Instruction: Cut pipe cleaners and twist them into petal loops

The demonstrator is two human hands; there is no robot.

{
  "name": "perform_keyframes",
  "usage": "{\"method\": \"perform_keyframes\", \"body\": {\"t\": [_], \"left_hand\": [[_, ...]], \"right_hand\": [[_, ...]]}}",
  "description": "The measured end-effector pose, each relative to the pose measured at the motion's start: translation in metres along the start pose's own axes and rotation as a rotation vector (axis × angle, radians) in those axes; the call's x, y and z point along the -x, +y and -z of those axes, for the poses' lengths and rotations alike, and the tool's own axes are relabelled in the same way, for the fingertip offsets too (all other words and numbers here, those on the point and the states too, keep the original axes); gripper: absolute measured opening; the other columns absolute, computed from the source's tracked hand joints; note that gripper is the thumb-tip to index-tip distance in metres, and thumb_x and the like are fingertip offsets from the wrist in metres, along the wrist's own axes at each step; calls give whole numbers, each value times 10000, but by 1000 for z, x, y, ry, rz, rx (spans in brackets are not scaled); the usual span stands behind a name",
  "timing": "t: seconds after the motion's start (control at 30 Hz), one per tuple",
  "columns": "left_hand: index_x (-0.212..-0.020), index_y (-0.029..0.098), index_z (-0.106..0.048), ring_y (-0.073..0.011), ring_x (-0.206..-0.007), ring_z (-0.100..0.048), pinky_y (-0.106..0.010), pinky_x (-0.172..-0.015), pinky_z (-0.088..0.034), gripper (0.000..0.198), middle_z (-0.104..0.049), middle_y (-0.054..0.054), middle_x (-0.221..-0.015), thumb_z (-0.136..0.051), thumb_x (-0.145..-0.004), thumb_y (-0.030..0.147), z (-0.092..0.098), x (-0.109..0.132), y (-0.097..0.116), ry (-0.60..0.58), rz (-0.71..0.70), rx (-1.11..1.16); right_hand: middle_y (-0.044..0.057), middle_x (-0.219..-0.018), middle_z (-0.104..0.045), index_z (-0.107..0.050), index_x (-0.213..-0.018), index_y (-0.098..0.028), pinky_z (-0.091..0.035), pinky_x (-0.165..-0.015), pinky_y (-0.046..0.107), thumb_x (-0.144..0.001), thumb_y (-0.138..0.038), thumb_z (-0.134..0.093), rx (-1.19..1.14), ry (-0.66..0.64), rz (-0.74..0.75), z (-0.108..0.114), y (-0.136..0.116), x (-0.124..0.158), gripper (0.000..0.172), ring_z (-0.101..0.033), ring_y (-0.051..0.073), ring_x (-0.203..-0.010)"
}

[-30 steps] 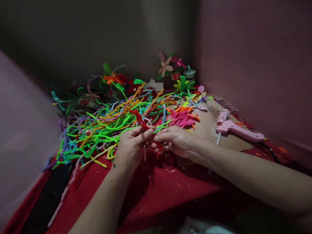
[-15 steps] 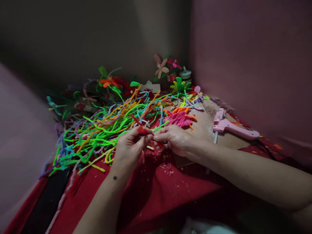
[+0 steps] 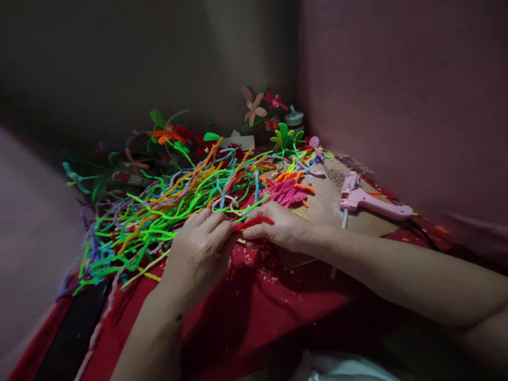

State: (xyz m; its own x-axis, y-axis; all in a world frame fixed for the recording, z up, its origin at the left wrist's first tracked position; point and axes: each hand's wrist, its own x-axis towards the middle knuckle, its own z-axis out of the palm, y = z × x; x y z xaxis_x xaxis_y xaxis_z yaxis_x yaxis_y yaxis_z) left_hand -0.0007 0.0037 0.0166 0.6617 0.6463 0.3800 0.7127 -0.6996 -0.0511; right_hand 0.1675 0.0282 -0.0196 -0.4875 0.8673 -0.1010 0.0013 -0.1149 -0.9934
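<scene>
A red pipe cleaner (image 3: pixel 262 220) runs between my two hands, just above the red cloth. My left hand (image 3: pixel 202 246) is turned back-up, its fingers curled closed round the left part of it, which they hide. With thumb and fingers my right hand (image 3: pixel 281 225) pinches the same pipe cleaner, and a fuzzy red end lies over the thumb side. Just beyond the hands spreads a heap of loose pipe cleaners (image 3: pixel 159 211) in green, orange, purple and blue. A bundle of pink looped petals (image 3: pixel 288 190) lies behind my right hand.
A pink glue gun (image 3: pixel 373 203) with a clear stick rests on a brown board (image 3: pixel 329 206) at right. Finished pipe-cleaner flowers (image 3: pixel 254 108) stand at the back, near a lidded jar (image 3: pixel 294 117). Fuzz scraps dot the red cloth (image 3: pixel 254 317). Walls close in behind and at right.
My left hand has rolled over so its back faces up. The red pipe cleaner's end now lies across my right thumb. The whole view has shifted slightly.
</scene>
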Motion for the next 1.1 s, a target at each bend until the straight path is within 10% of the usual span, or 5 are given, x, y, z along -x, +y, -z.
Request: {"method": "perform_keyframes", "body": {"t": [0.4, 0.57, 0.73, 0.9, 1.1], "left_hand": [[-422, 169, -414, -55, -384, -284, -219, -411, -265, 307, -316, 61, -406, -665, -578, 248, -9, -6, -2, -231, 936, 1707], [-665, 152, -635, -60, -488, -443, -180, -468, -345, 127, -529, 24, -561, -715, -664, 251, 1, -2, 1, 80, 846, 1418], [-885, 235, -690, -143, -824, -567, -250, -737, -444, 168, -607, -14, -871, -681, -733, 164, 7, 3, -2, 262, 347, 882], [-805, 209, -645, -155, -855, -537, -273, -742, -424, 71, -553, -23, -886, -630, -775, 146, 7, 3, -1, 251, 206, 577], [-715, 180, -529, -92, -557, -406, -231, -520, -333, 209, -439, 37, -616, -529, -853, 337, 1, 3, 0, -124, 549, 953]], "right_hand": [[92, -657, -591, -608, -712, -85, -410, -624, 285, -835, -102, -452, 786, 348, 1008, -10, 8, 18, 200, -513, 158, -649], [38, -669, -608, -615, -735, -114, -415, -598, 242, -802, -132, -542, 348, 297, 753, -8, 1, 16, 101, -533, 116, -623], [-20, -601, -548, -591, -684, -134, -384, -554, 229, -744, -189, -588, -57, 88, 371, -6, -7, 13, 82, -479, 87, -558], [-27, -602, -517, -584, -681, -139, -356, -544, 218, -756, -172, -574, 29, 80, 386, -7, -6, 17, 83, -449, 80, -562], [8, -626, -539, -569, -653, -122, -370, -606, 236, -759, -68, -526, 478, 255, 737, -12, -1, 21, 127, -479, 99, -614]]}}
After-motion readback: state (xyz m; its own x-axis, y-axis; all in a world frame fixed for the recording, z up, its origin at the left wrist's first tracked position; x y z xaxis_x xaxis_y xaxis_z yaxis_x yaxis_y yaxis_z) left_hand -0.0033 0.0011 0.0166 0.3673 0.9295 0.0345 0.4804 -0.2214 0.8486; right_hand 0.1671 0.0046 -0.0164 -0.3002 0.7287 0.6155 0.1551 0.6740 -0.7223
